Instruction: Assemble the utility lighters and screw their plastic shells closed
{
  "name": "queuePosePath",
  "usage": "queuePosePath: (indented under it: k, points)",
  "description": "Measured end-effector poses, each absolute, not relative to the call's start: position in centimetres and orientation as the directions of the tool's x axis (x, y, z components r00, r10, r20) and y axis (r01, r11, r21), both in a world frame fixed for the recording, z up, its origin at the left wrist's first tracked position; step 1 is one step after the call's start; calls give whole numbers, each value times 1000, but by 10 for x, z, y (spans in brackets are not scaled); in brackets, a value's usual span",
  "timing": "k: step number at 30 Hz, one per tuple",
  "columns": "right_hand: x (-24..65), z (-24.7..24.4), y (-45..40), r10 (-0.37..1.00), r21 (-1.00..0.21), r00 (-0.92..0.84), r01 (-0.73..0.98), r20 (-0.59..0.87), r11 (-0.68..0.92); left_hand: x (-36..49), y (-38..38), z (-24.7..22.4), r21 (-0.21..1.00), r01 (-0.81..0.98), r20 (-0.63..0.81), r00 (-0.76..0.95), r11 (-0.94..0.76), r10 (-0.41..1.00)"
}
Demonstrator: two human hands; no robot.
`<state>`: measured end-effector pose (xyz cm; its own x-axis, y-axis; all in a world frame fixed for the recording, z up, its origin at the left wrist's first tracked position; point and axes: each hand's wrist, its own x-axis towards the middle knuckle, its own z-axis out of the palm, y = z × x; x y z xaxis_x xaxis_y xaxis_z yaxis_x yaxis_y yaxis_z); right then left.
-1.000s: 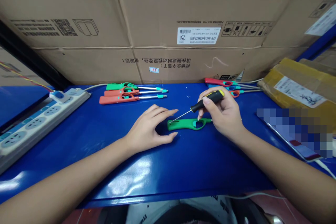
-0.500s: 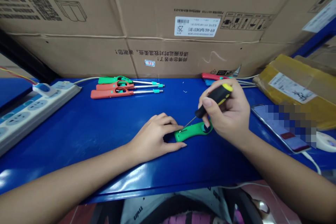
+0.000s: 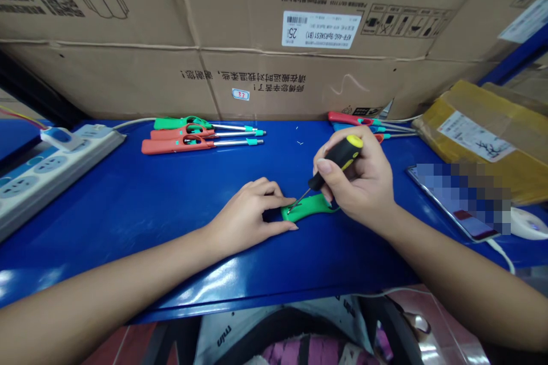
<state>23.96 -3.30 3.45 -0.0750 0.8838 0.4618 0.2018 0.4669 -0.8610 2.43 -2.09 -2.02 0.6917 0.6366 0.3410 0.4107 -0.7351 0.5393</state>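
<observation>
Flat on the blue table lies a green lighter handle [image 3: 307, 207], its far right part hidden behind my right hand. My left hand [image 3: 248, 214] rests on the table with thumb and index finger spanning the handle's left end, one on each side. In my right hand [image 3: 366, 188] is a black and yellow screwdriver [image 3: 336, 162], gripped by its handle and tilted. Its thin shaft slants down to the left, with the tip at a small hole near the handle's left end.
Several red and green long-nosed lighters [image 3: 180, 144] lie at the back left, and more lighters [image 3: 353, 120] at the back right. A power strip [image 3: 55, 165] runs along the left. On the right are a phone [image 3: 454, 205] and a yellow-taped package [image 3: 475, 137]. A large carton [image 3: 252, 23] stands behind.
The screwdriver's tip has shifted slightly left to the hole at the handle's end, and my right hand has moved along with it. My left hand keeps its place at the handle. The view has shifted slightly.
</observation>
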Motion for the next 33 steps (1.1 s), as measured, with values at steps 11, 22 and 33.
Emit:
queuePosePath:
  k: [11,22,33]
  points:
    - [240,31,-33,888,-860,-156,225,432,458,24,-21,-21,531,407,358,687,-743,632]
    - [246,35,-32,722,-725,-351,150,596,672,24,-22,-18,502,445,322,700,-742,638]
    - [235,69,-18,429,-190,-540,443,724,876,23,-21,-22,466,472,323,697,-749,640]
